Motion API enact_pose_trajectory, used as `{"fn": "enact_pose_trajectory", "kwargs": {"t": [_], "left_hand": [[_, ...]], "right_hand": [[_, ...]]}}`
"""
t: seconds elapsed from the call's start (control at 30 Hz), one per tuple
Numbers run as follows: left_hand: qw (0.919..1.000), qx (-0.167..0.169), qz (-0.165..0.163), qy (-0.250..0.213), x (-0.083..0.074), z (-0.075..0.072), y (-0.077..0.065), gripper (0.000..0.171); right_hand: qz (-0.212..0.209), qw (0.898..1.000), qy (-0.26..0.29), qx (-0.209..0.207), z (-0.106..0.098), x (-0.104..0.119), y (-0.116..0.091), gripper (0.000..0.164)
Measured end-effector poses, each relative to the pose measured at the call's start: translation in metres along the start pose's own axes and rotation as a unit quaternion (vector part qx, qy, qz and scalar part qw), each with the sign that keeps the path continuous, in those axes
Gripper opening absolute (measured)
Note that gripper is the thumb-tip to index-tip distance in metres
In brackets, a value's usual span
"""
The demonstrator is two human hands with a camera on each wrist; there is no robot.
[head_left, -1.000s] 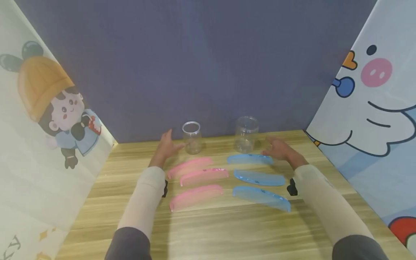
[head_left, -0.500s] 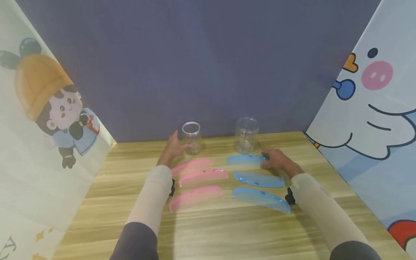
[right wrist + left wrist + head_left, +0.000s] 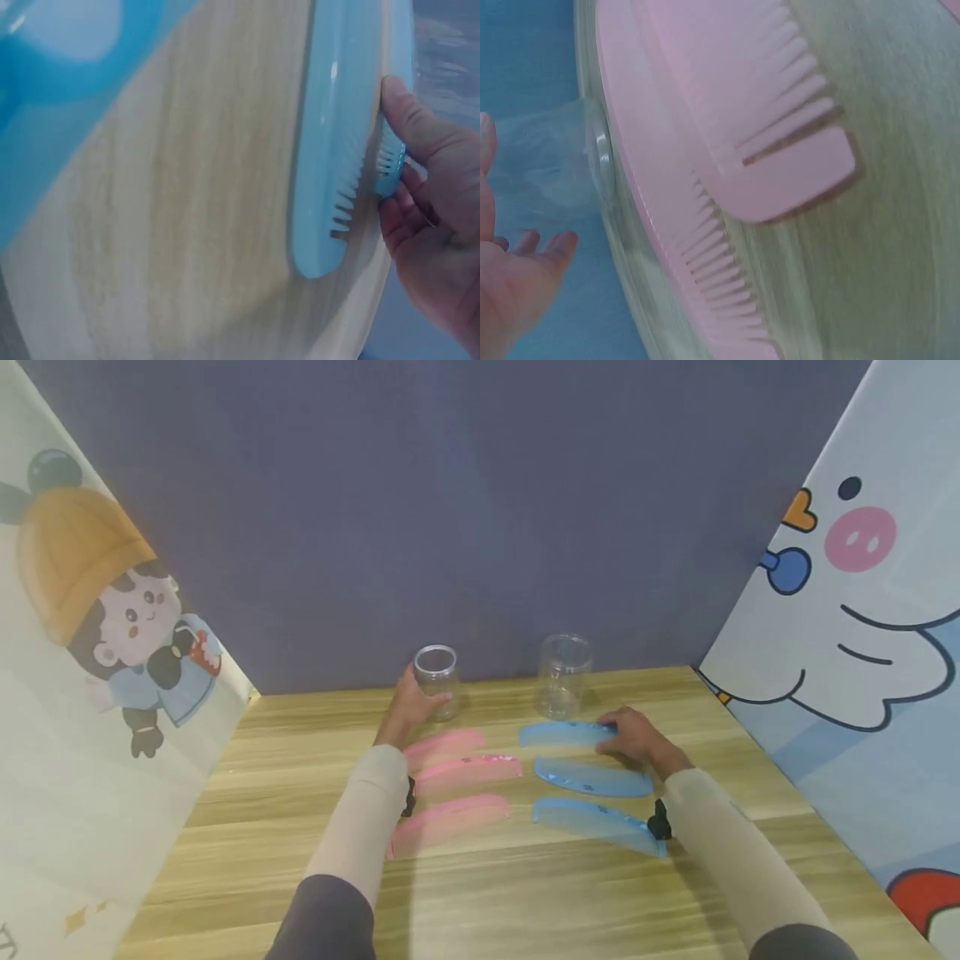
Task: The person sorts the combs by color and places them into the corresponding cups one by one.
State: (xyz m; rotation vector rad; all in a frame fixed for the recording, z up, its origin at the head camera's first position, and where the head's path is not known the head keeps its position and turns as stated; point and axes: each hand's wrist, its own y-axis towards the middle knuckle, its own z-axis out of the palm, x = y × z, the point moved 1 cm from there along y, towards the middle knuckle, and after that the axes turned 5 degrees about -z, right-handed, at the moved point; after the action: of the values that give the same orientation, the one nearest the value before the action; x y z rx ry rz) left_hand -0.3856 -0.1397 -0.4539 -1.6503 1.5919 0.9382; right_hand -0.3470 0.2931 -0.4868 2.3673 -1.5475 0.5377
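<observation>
My left hand [image 3: 407, 703] is around the left clear jar [image 3: 437, 681], thumb across its near side and fingers behind it. In the left wrist view the jar [image 3: 544, 169] sits between thumb and fingertips. My right hand [image 3: 637, 737] pinches the right end of the farthest blue comb [image 3: 558, 734], which lies on the table. The right wrist view shows the thumb on one side of this comb [image 3: 389, 154] and curled fingers on the other. Just below the left jar lies the farthest pink comb [image 3: 450, 741], partly hidden by my left arm.
A second clear jar [image 3: 562, 681] stands at the back, right of the first. Two more pink combs [image 3: 476, 767] [image 3: 457, 817] lie left, two more blue ones [image 3: 592, 777] [image 3: 592, 818] right. A dark panel [image 3: 480, 527] closes off the table's [image 3: 510, 893] back; printed panels flank it.
My left hand has moved right, from beside the left jar to around it. The right hand has come down and left onto the end of the farthest blue comb.
</observation>
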Motion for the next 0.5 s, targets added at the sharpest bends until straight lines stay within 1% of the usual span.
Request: {"fn": "enact_pose_trajectory", "kwargs": {"t": [0.13,0.23,0.37,0.5], "left_hand": [[0.9999,-0.011,-0.01,0.005,-0.0005,0.0019,-0.0005,0.102],[0.9997,-0.014,-0.018,0.0,-0.0006,0.0024,-0.002,0.102],[0.9997,-0.016,-0.019,-0.003,-0.0007,0.0026,-0.0028,0.101],[0.9996,-0.015,-0.023,0.001,-0.0007,0.0011,-0.0034,0.102]], "right_hand": [[0.009,1.0,0.02,0.002,0.0025,-0.0012,0.0009,0.056],[0.015,1.0,0.017,0.006,0.001,0.0002,0.0006,0.057],[0.016,1.0,0.007,0.013,-0.0025,0.0019,0.0,0.057],[0.007,1.0,0.016,0.016,-0.006,0.0047,0.0007,0.059]]}}
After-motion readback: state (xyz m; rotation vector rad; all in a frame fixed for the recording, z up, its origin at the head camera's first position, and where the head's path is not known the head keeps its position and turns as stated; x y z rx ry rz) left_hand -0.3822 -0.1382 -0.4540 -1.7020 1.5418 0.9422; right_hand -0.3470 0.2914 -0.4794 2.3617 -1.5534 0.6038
